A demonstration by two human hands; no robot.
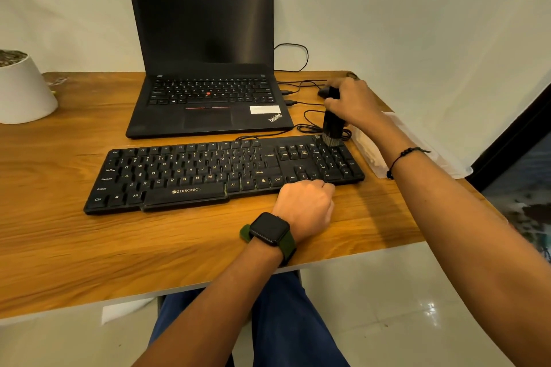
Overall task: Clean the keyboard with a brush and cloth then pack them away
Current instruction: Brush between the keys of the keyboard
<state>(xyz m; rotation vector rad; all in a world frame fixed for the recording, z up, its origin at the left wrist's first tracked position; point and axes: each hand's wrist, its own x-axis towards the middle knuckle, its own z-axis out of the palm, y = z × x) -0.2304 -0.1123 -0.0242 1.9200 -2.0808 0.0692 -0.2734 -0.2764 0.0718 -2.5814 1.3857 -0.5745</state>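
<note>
A black keyboard (pixel 223 176) is laid across a wooden desk (pixel 59 241), just in front of an open laptop (pixel 205 68) whose screen is dark. A black brush (pixel 332 119) is held upright in the right hand (pixel 354 103), the fingers being wrapped round its handle. Its bristles are set down on the far right corner of the keyboard, above the number pad. A beaded bracelet (pixel 408 155) is worn on the right wrist.

The left hand (pixel 307 205) is curled into a loose fist and is rested on the desk against the near edge of the keyboard, below the arrow keys. Nothing is seen to be held in it; whether the keyboard is being pressed by the knuckles cannot be told. A dark watch (pixel 269 229) on a green strap is worn on that wrist.

The two hands are kept apart, with the number pad between them.

A clear plastic packet (pixel 384 146) is seen just beside the right end of the keyboard, partly hidden by the right forearm; what it holds cannot be made out. A mouse (pixel 323 92) is partly hidden behind the brush, and black cables (pixel 301 83) are trailed from the laptop's right side. A white pot (pixel 24 89) is stood at the far left of the desk.
</note>
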